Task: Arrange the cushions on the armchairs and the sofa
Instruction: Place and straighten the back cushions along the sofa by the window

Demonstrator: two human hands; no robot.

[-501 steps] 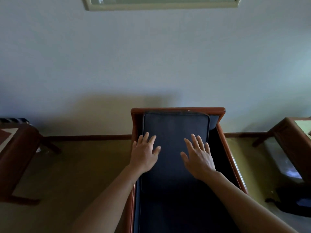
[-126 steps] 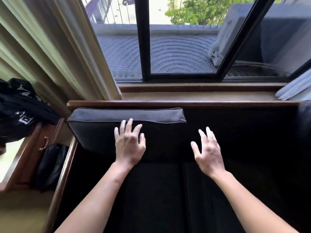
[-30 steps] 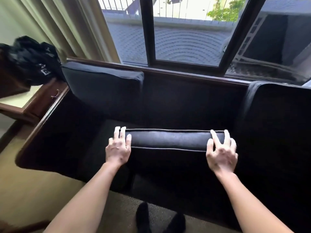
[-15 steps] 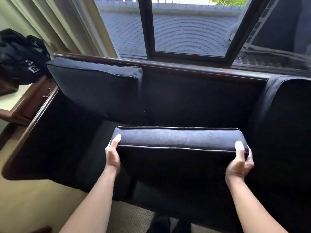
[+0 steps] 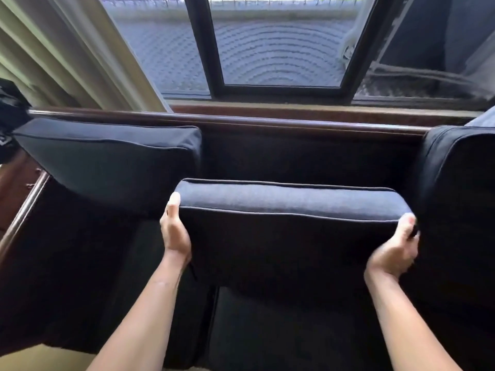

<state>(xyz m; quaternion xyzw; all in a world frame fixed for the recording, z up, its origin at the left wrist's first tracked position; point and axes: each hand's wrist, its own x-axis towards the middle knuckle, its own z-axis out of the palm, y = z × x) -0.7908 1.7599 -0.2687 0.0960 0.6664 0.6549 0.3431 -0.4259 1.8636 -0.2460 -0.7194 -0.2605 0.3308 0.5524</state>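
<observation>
I hold a dark navy cushion with pale piping upright above the middle of the sofa seat. My left hand grips its left end and my right hand grips its right end. The sofa has a dark wooden frame and dark upholstery. Another navy cushion leans against the backrest at the left. A third dark cushion stands at the right end. The backrest between those two is bare.
A window with a dark frame runs behind the sofa, with beige curtains at the left. A black bag lies on a wooden side table at the far left. Beige carpet shows at the lower left.
Over the last second my hands shifted from the cushion's top edge to its two ends, and the cushion rose off the seat toward the backrest. The view came closer to the sofa.
</observation>
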